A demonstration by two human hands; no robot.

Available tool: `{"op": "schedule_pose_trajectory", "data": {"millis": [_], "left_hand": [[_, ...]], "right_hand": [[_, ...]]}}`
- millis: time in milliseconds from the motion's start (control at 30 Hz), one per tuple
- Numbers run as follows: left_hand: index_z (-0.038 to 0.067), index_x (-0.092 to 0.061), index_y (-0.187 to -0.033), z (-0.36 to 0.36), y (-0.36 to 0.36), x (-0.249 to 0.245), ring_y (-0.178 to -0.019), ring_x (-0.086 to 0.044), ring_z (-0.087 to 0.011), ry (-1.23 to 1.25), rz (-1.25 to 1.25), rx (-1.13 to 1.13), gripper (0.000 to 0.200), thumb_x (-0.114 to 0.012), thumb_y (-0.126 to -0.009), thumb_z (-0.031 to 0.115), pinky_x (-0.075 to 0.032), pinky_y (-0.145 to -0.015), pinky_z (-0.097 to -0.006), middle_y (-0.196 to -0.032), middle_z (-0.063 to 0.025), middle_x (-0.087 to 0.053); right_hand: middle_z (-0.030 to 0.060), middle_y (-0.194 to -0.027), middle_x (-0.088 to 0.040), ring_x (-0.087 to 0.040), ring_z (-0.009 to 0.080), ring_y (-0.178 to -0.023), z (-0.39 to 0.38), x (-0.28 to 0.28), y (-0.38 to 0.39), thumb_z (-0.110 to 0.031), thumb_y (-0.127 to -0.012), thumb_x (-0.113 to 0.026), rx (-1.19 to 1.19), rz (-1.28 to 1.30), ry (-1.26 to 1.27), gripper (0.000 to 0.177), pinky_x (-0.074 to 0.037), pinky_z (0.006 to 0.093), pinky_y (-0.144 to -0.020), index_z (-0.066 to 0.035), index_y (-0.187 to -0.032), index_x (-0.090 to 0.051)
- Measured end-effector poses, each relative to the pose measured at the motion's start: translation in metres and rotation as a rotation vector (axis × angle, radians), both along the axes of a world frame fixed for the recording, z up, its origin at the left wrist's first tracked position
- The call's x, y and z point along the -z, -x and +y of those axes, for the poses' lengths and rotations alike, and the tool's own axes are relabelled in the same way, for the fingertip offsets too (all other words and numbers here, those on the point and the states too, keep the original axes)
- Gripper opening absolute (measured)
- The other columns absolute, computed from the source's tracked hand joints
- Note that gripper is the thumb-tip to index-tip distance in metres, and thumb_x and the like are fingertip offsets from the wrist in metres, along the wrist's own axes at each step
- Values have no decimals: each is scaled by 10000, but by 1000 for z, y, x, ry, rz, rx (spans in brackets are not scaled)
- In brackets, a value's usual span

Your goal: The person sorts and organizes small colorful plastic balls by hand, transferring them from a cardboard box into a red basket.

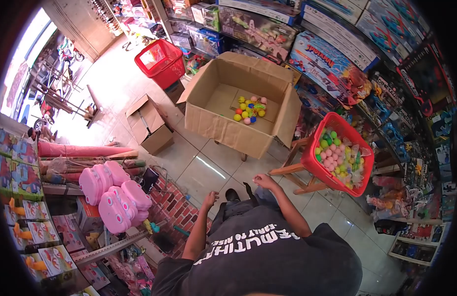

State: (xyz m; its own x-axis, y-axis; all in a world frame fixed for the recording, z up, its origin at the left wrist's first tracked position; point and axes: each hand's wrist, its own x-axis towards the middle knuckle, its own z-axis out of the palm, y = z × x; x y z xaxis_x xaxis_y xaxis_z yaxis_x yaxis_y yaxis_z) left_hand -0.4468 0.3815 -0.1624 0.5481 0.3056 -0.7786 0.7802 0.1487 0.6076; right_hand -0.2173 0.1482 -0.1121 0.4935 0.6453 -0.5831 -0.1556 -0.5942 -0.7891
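My left hand (210,199) hangs in front of my dark shirt, loosely bent and holding nothing. To its right, my right hand (263,181) is also empty, its fingers slightly curled and apart. Beyond both hands stands a large open cardboard box (223,129) with several small coloured balls (250,109) inside. At the right, a red basket (318,170) rests on a wooden stool (287,169) and holds green, pink and yellow balls (332,157), some in clear plastic. Neither hand touches the box or the basket.
A smaller cardboard box (157,139) sits on the tiled floor, with another red basket (175,69) behind it. Pink cases (121,209) and rolled material (80,150) are at the left. Shelves of boxed toys (327,59) line the back and right.
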Motion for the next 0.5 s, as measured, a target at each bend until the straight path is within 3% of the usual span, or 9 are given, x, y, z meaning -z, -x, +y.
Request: {"op": "schedule_pose_trajectory", "data": {"millis": [200,267,333,400,500], "left_hand": [[48,-562,-1102,32,-49,-64,-770,-536,-168,-7,-193,-77,486,-257,-902,370,-428,-652,-268,-930,-98,-617],[33,-549,-1116,45,-79,-81,-843,-559,-186,-77,-413,-108,435,-275,-921,309,-432,-737,-290,-971,-106,-612],[22,-544,-1108,56,-113,-127,-874,-562,-189,-112,-514,-77,397,-294,-931,275,-435,-755,-296,-979,-106,-610],[12,-539,-1101,73,-151,-174,-905,-566,-191,-156,-614,-44,359,-312,-940,241,-438,-774,-303,-986,-105,-609],[-1,-526,-1089,100,-198,-224,-905,-570,-190,-230,-674,41,275,-368,-939,166,-439,-794,-303,-981,-113,-607]], "right_hand": [[19,-924,-583,-557,92,-806,79,-147,-31,-227,-898,-516,132,212,-302,227,-442,223,-678,-69,-1054,-562],[23,-931,-583,-558,91,-802,95,-176,-50,-223,-903,-507,180,190,-377,230,-441,220,-686,-64,-1062,-555],[28,-939,-583,-560,90,-799,110,-196,-75,-218,-908,-498,232,176,-454,233,-441,216,-695,-60,-1070,-549],[29,-927,-589,-558,81,-807,125,-206,-109,-220,-906,-505,399,275,-701,236,-440,210,-691,-54,-1070,-543],[24,-869,-589,-552,74,-768,151,-180,-164,-209,-904,-510,445,196,-595,230,-432,205,-660,-47,-1065,-539]]}}
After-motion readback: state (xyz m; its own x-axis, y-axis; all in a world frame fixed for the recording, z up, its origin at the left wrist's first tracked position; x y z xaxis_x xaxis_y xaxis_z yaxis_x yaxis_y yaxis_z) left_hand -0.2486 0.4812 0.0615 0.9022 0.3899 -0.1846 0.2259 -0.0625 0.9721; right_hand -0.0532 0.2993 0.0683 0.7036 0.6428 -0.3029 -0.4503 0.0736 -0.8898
